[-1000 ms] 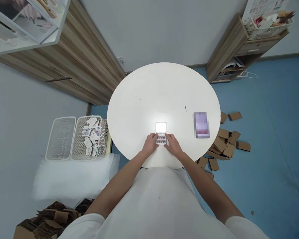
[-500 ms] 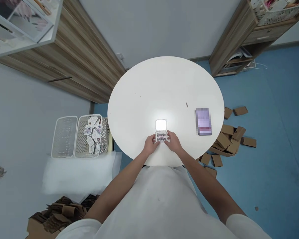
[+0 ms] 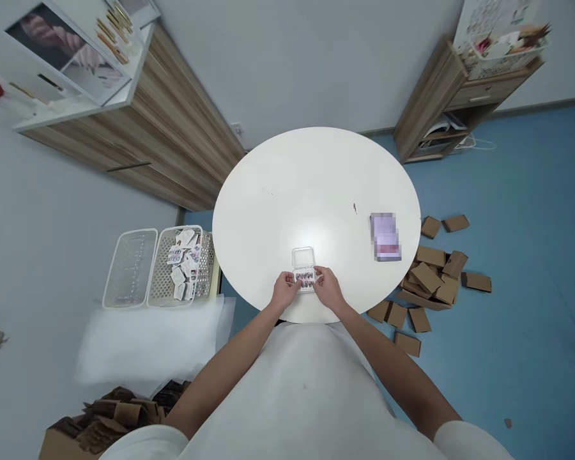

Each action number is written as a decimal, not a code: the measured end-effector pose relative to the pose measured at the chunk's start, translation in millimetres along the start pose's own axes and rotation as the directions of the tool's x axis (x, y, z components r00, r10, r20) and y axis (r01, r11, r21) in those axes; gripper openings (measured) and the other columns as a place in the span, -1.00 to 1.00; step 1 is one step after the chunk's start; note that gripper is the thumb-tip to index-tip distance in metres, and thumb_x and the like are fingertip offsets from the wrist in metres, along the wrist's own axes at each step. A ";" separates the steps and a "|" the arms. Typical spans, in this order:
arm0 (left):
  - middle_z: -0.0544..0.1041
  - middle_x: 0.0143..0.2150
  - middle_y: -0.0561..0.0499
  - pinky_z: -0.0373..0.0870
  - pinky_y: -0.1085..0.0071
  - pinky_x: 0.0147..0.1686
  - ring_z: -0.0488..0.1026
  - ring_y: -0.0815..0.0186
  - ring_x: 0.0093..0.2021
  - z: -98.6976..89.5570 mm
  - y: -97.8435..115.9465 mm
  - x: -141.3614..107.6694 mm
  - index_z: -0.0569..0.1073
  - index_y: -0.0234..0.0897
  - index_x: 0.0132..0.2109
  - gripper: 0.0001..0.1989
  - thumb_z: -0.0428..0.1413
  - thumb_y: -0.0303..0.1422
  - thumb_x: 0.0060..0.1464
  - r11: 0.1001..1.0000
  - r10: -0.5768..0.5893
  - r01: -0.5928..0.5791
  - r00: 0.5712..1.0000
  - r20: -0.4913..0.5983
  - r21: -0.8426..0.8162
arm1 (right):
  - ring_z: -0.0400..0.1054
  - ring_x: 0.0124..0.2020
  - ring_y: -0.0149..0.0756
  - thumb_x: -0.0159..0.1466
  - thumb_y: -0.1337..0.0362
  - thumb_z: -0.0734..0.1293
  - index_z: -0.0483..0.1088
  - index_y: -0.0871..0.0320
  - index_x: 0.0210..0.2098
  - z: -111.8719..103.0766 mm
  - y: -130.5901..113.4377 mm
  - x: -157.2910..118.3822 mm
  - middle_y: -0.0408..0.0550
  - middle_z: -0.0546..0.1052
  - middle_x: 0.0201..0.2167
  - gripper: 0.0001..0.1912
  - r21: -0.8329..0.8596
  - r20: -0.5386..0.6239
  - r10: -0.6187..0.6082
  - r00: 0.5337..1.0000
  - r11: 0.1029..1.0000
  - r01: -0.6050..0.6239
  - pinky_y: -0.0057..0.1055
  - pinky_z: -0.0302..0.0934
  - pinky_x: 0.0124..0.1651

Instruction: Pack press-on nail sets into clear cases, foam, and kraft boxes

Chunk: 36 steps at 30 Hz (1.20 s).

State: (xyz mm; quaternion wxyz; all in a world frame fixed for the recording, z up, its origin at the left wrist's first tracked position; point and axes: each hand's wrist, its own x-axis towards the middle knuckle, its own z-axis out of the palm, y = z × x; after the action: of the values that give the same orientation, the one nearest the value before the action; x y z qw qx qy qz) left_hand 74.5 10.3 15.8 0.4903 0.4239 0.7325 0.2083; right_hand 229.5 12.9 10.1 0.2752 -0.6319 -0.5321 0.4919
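Note:
On the white oval table (image 3: pixel 249 211), close to its near edge, a small clear plastic case (image 3: pixel 303 258) has its hinged lid raised away from me. Two rows of dark, shiny pieces that look like press-on nails (image 3: pixel 305 276) fill its base. My left hand (image 3: pixel 285 291) grips the case's left side, the thumb over the front corner. Its right side is held by my right hand (image 3: pixel 328 287), fingers curled at the edge. The fingertips partly cover the base's ends.
A purple, pixelated stack (image 3: pixel 386 237) lies on the table's right. Left of the table are white baskets (image 3: pixel 154 281), one holding printed cards (image 3: pixel 186 262). Brown cardboard boxes (image 3: pixel 431 276) are scattered over the floor at right. Wooden cabinets (image 3: pixel 172 121) stand behind.
The view has tilted, so the table and case sit lower in it. The bright glare on the lid has gone, and the case is slightly turned. Both hands still hold it.

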 end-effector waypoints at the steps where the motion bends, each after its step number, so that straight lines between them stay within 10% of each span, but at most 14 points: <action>1: 0.38 -0.37 0.03 0.27 0.47 -0.46 0.31 0.44 -0.47 -2.7 2.1 -2.4 0.28 -0.29 -0.28 -0.74 0.11 -0.25 -0.11 1.000 0.013 -0.013 1.000 0.013 -0.018 | 0.27 -0.36 -0.39 0.00 0.48 0.15 0.24 0.14 -0.06 -0.2 -2.1 -3.3 -0.05 0.33 -0.20 -0.52 0.008 -0.013 -0.009 1.000 1.000 0.009 -0.34 0.24 -0.21; 12: 0.38 -0.51 0.07 0.24 0.47 -0.43 0.31 0.46 -0.50 -55.3 18.1 -23.7 0.37 -0.31 -0.34 -0.71 0.12 -0.17 -0.14 0.917 0.188 -0.058 0.935 0.301 -0.395 | 0.21 -0.50 -0.48 0.04 0.33 0.20 0.30 0.13 -0.16 -15.4 -47.0 -35.2 -0.12 0.33 -0.32 -0.66 0.269 -0.037 -0.075 0.997 0.960 0.082 -0.41 0.20 -0.32; 21: 0.37 -0.49 0.06 0.25 0.45 -0.39 0.30 0.47 -0.49 -77.1 27.4 -36.3 0.37 -0.32 -0.36 -0.69 0.18 -0.17 -0.18 0.886 0.246 -0.017 0.865 0.438 -0.463 | 0.34 -0.41 -0.39 0.05 0.02 0.27 0.33 0.04 -0.15 -18.2 -60.1 -36.6 -0.08 0.42 -0.22 -0.60 0.682 -0.011 0.070 0.997 0.730 -0.044 -0.35 0.21 -0.26; 36: 0.36 -0.48 0.09 0.24 0.50 -0.42 0.30 0.53 -0.52 -92.1 18.6 -48.0 0.35 -0.31 -0.37 -0.72 0.21 -0.24 -0.18 0.818 0.248 0.138 0.792 0.558 -0.559 | 0.35 -0.26 -0.32 0.00 0.18 0.35 0.35 0.02 -0.18 -6.6 -84.0 -49.0 -0.08 0.43 -0.18 -0.64 0.655 -0.059 -0.053 0.997 0.752 0.079 -0.35 0.21 -0.23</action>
State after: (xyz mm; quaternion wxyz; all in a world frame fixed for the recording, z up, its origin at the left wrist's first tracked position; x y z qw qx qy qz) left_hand 7.5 -8.9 95.0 0.7964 0.3227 0.4243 0.2857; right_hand 204.3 -8.3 101.8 0.5061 -0.4849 -0.3427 0.6255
